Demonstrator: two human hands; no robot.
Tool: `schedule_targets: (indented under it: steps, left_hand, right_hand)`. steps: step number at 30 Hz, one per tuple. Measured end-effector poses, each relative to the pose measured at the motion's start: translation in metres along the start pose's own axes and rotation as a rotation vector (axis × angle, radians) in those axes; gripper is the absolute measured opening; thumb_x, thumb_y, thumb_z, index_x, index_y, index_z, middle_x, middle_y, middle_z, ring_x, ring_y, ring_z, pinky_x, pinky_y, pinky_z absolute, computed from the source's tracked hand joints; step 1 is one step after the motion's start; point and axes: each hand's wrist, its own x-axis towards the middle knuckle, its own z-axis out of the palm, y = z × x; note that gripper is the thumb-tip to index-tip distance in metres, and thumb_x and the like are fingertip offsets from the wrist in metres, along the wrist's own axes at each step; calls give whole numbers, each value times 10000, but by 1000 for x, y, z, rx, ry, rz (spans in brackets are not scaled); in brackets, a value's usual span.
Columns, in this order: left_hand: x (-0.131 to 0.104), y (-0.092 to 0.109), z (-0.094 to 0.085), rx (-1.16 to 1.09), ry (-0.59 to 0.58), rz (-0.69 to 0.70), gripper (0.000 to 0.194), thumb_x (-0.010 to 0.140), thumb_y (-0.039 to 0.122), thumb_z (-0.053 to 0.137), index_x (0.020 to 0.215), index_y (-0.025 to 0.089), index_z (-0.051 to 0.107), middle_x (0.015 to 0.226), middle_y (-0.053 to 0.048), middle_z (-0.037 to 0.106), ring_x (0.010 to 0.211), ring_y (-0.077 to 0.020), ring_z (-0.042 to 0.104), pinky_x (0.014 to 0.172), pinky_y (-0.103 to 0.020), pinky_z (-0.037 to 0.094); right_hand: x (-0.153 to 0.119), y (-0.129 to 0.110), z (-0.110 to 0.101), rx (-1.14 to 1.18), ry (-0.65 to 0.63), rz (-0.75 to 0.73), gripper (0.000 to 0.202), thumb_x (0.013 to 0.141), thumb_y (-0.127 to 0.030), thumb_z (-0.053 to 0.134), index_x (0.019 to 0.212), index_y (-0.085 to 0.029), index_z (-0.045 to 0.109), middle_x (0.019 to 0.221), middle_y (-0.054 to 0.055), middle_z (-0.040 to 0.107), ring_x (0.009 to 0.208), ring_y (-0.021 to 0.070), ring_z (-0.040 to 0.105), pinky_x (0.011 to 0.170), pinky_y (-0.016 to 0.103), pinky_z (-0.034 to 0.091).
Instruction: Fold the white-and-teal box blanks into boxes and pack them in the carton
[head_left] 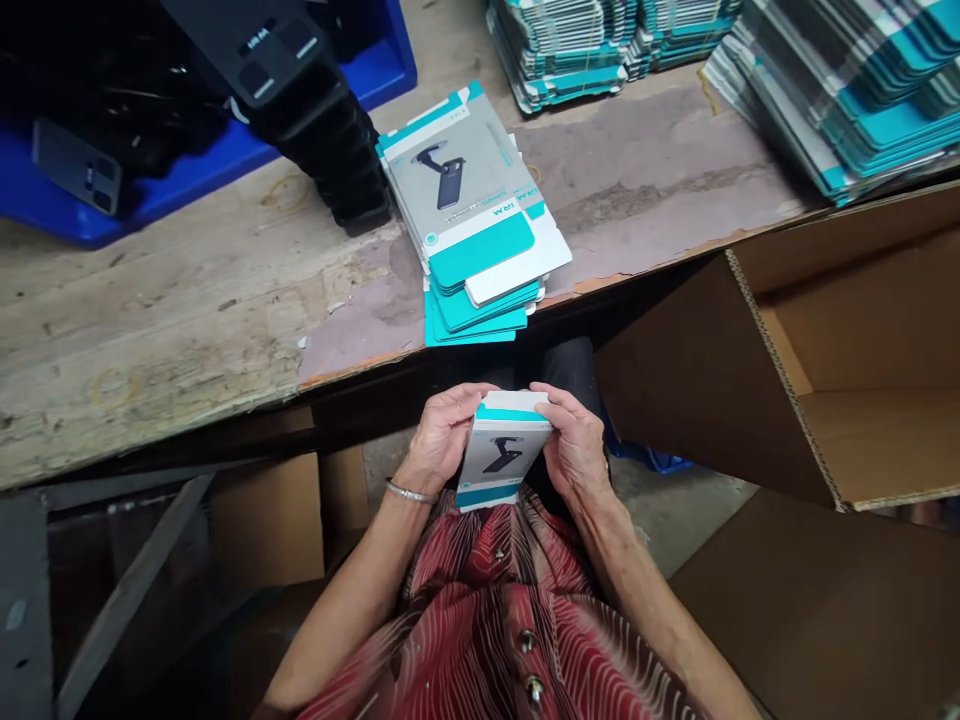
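A small white, grey and teal box [501, 455], printed with a dark phone holder, is held upright in front of my body. My left hand [446, 430] grips its left side near the top. On the right side, my right hand [574, 440] holds it, with the fingers at the white top end. Beyond my hands, on the table, lies a pile of flattened boxes [469, 170] with the same print. Beside that pile on the left stands a tall stack of black items [330, 150].
A blue bin [180, 190] with black items is at the back left of the worn wooden table [187, 310]. Bundles of flat boxes [570, 50] and a larger stack [862, 110] lie at the back right. An open cardboard carton [697, 370] stands at the right, below the table edge.
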Motion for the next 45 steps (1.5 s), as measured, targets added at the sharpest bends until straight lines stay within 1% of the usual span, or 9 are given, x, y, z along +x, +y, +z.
schedule_targets:
  steps: [7, 15, 20, 24, 28, 32, 35, 41, 45]
  left_hand:
    - [-14, 11, -11, 96, -121, -124, 290, 476, 112, 759, 764, 76, 755, 755, -91, 736, 654, -158, 643, 664, -256, 486]
    - [-4, -2, -4, 204, 150, 142, 179, 472, 70, 583, 566, 142, 718, 566, -24, 679, 495, -138, 565, 489, -244, 406]
    - [-3, -9, -12, 518, -166, 586, 191, 740, 129, 585, 791, 190, 759, 846, -50, 738, 813, -189, 660, 770, -307, 501]
    - [-2, 10, -16, 835, -444, 684, 137, 783, 197, 660, 878, 190, 759, 955, -99, 727, 890, -198, 666, 834, -319, 510]
    - [-7, 26, -10, 987, -499, 580, 113, 793, 239, 661, 826, 206, 764, 908, -94, 715, 811, -187, 653, 743, -288, 503]
    - [-16, 24, 1, 996, -244, 477, 219, 788, 264, 639, 591, 176, 676, 587, -17, 613, 553, -123, 527, 552, -244, 410]
    - [-20, 20, 3, 974, -86, 298, 113, 698, 279, 710, 735, 174, 686, 571, 28, 578, 512, -99, 466, 502, -220, 352]
    - [-27, 29, 7, 1207, -283, 271, 121, 723, 244, 641, 644, 180, 706, 625, 10, 584, 563, -108, 485, 537, -238, 320]
    - [-23, 27, 18, 1393, -236, 341, 131, 684, 157, 618, 559, 175, 654, 583, 7, 565, 532, -112, 453, 531, -256, 288]
  right_hand:
    - [-15, -1, 1, -70, -53, -59, 226, 570, -186, 719, 794, -172, 744, 822, 46, 740, 793, 187, 642, 754, 307, 477]
    - [-13, 8, -11, -322, -264, -282, 148, 773, -261, 643, 874, -220, 744, 938, 27, 729, 885, 196, 639, 809, 327, 494]
    - [14, -10, -30, -602, -568, -605, 140, 851, -247, 604, 920, -236, 724, 1010, 45, 723, 962, 203, 649, 920, 379, 485]
    - [28, -24, -38, -697, -734, -754, 120, 853, -245, 618, 892, -211, 727, 979, 89, 732, 903, 216, 669, 817, 387, 533]
    - [25, -39, -32, -717, -759, -548, 144, 817, -282, 651, 733, -197, 731, 883, 77, 737, 831, 206, 673, 785, 365, 527]
    - [18, -52, -18, -678, -626, -120, 144, 657, -290, 758, 600, -168, 705, 702, 36, 706, 657, 167, 629, 602, 287, 489]
    - [14, -53, -13, -630, -511, 52, 170, 520, -260, 814, 592, -153, 704, 588, 5, 667, 549, 130, 577, 531, 249, 446]
    - [5, -49, -16, -627, -443, 107, 169, 455, -201, 812, 569, -143, 701, 513, -15, 636, 471, 100, 521, 471, 225, 400]
    - [3, -46, -19, -680, -434, 42, 113, 493, -178, 779, 562, -135, 700, 483, -20, 611, 449, 83, 476, 445, 208, 349]
